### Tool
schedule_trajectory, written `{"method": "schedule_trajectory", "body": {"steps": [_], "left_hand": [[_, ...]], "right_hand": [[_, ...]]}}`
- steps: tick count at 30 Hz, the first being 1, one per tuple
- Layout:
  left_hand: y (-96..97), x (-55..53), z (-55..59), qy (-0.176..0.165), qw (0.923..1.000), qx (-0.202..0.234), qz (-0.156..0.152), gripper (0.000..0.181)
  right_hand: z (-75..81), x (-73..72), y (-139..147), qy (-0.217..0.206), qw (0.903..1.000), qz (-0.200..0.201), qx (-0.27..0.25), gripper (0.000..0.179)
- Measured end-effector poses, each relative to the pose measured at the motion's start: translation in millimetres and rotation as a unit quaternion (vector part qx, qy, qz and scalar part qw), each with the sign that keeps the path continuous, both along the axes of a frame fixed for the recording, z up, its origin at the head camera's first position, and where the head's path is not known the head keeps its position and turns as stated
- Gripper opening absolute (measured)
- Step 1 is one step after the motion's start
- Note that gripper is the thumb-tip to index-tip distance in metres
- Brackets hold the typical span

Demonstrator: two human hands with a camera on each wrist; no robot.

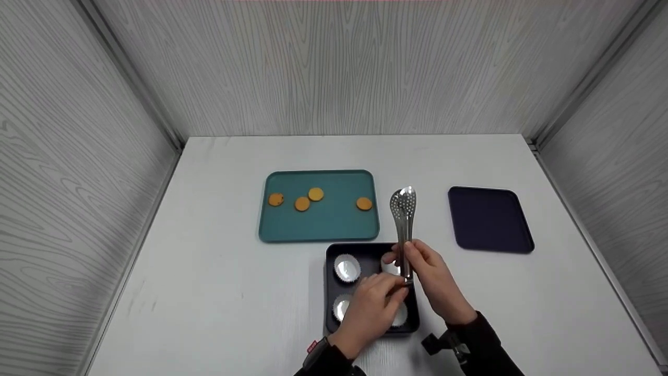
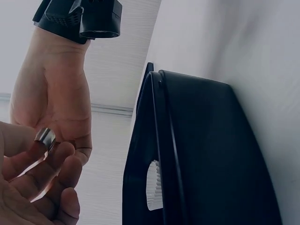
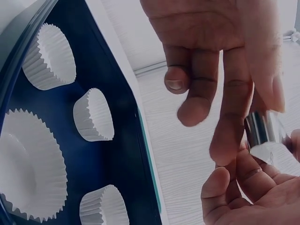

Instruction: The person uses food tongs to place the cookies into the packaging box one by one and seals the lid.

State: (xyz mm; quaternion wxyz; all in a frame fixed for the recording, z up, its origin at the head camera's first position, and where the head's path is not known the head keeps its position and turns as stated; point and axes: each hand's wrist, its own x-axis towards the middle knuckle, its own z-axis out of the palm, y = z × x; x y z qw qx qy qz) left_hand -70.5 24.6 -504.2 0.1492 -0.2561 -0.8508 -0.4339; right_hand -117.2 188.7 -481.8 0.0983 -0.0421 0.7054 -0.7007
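A pair of metal tongs point(image 1: 403, 219) with perforated heads points away from me, above the dark muffin tin point(image 1: 371, 292). My right hand point(image 1: 438, 282) holds it partway along the arms, heads nearly together. At its near end, my left hand point(image 1: 370, 305) pinches the tongs with thumb and finger. The shiny end of the tongs point(image 2: 46, 137) shows between the fingers in the left wrist view. White paper baking cups point(image 3: 33, 164) sit in the tin; both hands partly cover those on the right in the head view.
Behind the tin lies a teal tray point(image 1: 318, 227) bearing several round cookies, among them one cookie point(image 1: 364, 203) at its right. To the right is a dark purple tray point(image 1: 490, 219). Grey wood-grain panels point(image 1: 355, 68) enclose the white table point(image 1: 209, 292) at the back and sides.
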Motion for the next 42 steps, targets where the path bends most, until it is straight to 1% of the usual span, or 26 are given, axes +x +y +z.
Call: {"method": "schedule_trajectory", "body": {"steps": [4, 6, 9, 13, 16, 17, 20, 22, 24, 26, 27, 29, 31, 34, 38, 42], "left_hand": [[-3.2, 1.3, -1.0, -0.027, 0.9995, -0.005, -0.016, 0.02], [-5.3, 2.3, -1.7, -0.034, 0.9992, -0.009, -0.02, 0.023], [-9.5, 3.7, -2.5, -0.035, 0.9991, -0.014, -0.021, 0.028], [-19.5, 4.3, -2.6, -0.023, 0.9995, -0.013, -0.017, 0.03], [-32.0, 3.8, -1.6, -0.016, 0.9999, -0.003, -0.003, 0.03], [-37.2, 3.5, -1.2, -0.016, 0.9999, 0.003, 0.003, 0.03], [-54.4, 3.0, 0.7, -0.023, 0.9989, 0.026, 0.031, 0.029], [-65.6, 2.7, -0.2, -0.024, 0.9971, 0.042, 0.059, 0.029], [-74.9, 2.6, -2.8, -0.025, 0.9942, 0.053, 0.09, 0.031], [-81.9, 2.3, -8.1, -0.033, 0.9905, 0.062, 0.119, 0.034], [-84.4, 2.1, -11.3, -0.041, 0.9883, 0.065, 0.131, 0.035], [-87.9, 1.8, -17.5, -0.068, 0.984, 0.076, 0.146, 0.039], [-90.1, 1.2, -24.2, -0.099, 0.9791, 0.089, 0.154, 0.043], [-91.6, -0.1, -33.4, -0.138, 0.9714, 0.113, 0.157, 0.048], [-92.2, -2.1, -44.3, -0.175, 0.9607, 0.143, 0.161, 0.054], [-91.8, -3.4, -54.1, -0.208, 0.9512, 0.154, 0.167, 0.059]], "right_hand": [[-1.2, -0.6, 0.5, 0.0, 1.0, -0.006, 0.007, 0.043], [-1.9, -1.0, 0.7, 0.0, 0.9999, -0.008, 0.01, 0.044], [-3.2, -2.0, 1.1, 0.0, 0.9999, -0.008, 0.009, 0.048], [-4.5, -2.9, 2.2, 0.002, 0.9999, -0.01, 0.003, 0.046], [-5.5, -3.2, 3.9, 0.003, 0.9999, -0.01, -0.007, 0.043], [-5.6, -3.4, 4.5, 0.004, 0.9999, -0.009, -0.013, 0.044], [-6.6, -4.3, 7.0, 0.0, 0.9996, -0.01, -0.026, 0.045], [-7.2, -5.1, 8.9, -0.001, 0.9995, -0.014, -0.03, 0.044], [-7.2, -5.9, 10.4, -0.003, 0.9994, -0.02, -0.027, 0.04], [-7.4, -7.0, 12.1, -0.003, 0.9994, -0.027, -0.022, 0.037], [-7.5, -7.7, 12.8, -0.004, 0.9994, -0.029, -0.018, 0.038], [-7.2, -8.7, 14.2, -0.005, 0.9994, -0.034, -0.008, 0.042], [-7.2, -9.7, 15.7, -0.007, 0.9993, -0.037, 0.001, 0.045], [-6.9, -10.5, 17.5, -0.01, 0.9991, -0.039, 0.013, 0.045], [-6.7, -12.0, 19.4, -0.007, 0.999, -0.04, 0.021, 0.039], [-6.2, -15.6, 21.2, 0.003, 0.9988, -0.039, 0.028, 0.036]]}}
